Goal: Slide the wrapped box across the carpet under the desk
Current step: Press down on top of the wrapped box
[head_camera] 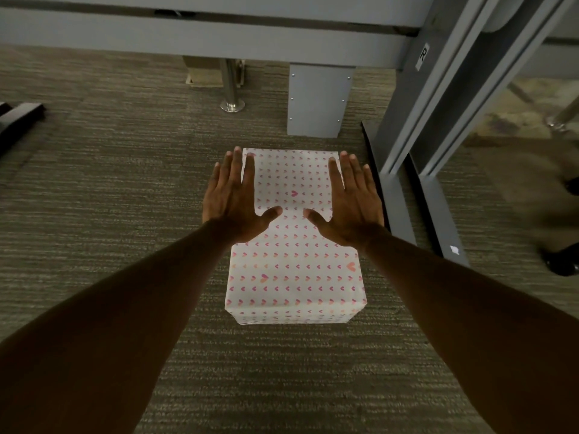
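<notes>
A box wrapped in white paper with small pink hearts (294,270) lies on the striped grey-brown carpet (109,198), its long side pointing away from me toward the desk. My left hand (235,198) is spread flat over the box's far left edge, fingers apart. My right hand (351,202) is spread the same way over the far right edge. Whether the palms touch the paper or hover just above it I cannot tell. The grey desk rail (200,39) runs across the top of the view.
A grey panel leg (318,100) stands just beyond the box. A chrome post with a round foot (232,101) is to its left. Tall grey desk legs with long feet (438,198) rise at the right. A dark object (18,117) lies far left; dark shoes (560,261) far right.
</notes>
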`<state>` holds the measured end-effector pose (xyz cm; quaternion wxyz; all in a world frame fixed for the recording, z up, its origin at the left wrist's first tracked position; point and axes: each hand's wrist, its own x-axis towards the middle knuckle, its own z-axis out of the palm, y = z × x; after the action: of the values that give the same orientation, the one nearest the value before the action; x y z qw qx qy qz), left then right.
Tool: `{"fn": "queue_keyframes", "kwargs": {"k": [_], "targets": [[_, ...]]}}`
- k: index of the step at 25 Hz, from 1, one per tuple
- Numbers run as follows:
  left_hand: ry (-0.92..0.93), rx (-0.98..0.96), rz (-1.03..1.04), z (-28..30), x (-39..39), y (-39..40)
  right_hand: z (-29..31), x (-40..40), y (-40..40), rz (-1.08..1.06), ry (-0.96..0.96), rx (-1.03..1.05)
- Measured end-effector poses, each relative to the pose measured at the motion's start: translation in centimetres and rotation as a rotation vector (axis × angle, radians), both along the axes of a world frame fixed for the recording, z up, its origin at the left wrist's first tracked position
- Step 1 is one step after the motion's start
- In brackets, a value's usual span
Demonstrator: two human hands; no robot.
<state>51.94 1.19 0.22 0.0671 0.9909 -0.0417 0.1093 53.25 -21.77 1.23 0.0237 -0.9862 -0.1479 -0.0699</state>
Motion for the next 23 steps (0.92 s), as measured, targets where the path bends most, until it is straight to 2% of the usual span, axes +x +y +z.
{"fn": "queue_keyframes", "kwargs": {"k": [5, 23], "targets": [[0.016, 0.051, 0.006, -0.01, -0.28, 0.02, 0.3, -0.04, -0.28, 0.007, 0.005, -0.017], [0.027, 0.053, 0.007, -0.7, -0.54, -0.11, -0.46, -0.1, -0.84, -0.043, 0.044, 0.021]]}}
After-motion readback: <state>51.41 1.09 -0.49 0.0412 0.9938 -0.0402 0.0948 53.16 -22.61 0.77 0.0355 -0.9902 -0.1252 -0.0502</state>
